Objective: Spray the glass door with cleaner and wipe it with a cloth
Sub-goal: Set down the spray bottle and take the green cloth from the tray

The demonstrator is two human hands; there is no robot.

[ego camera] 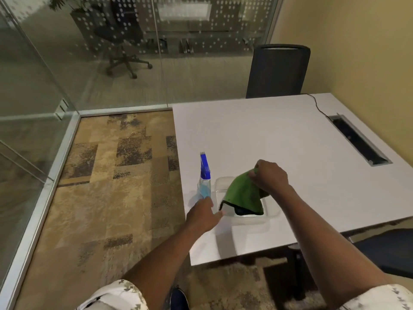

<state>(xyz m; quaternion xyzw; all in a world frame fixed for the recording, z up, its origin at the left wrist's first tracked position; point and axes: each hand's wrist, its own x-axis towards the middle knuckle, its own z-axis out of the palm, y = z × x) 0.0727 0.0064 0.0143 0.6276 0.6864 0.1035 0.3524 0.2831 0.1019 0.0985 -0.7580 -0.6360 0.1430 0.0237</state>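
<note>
A clear spray bottle (204,181) with blue liquid and a blue trigger head stands on the white table (279,139) near its left edge. Just right of it a clear plastic tray (271,214) holds a green cloth (242,194) with a dark hem. My right hand (269,176) pinches the cloth's top corner and holds it lifted, its lower edge still in the tray. My left hand (204,214) hovers with fingers apart just below the bottle, beside the tray's left rim. Glass walls (107,52) with a dotted pattern rise at the back and left.
A dark chair (278,71) stands at the table's far side. A cable runs to a cable slot (359,139) in the table top at the right. Patterned carpet (107,182) covers the floor left of the table. A metal rail (44,193) edges the glass.
</note>
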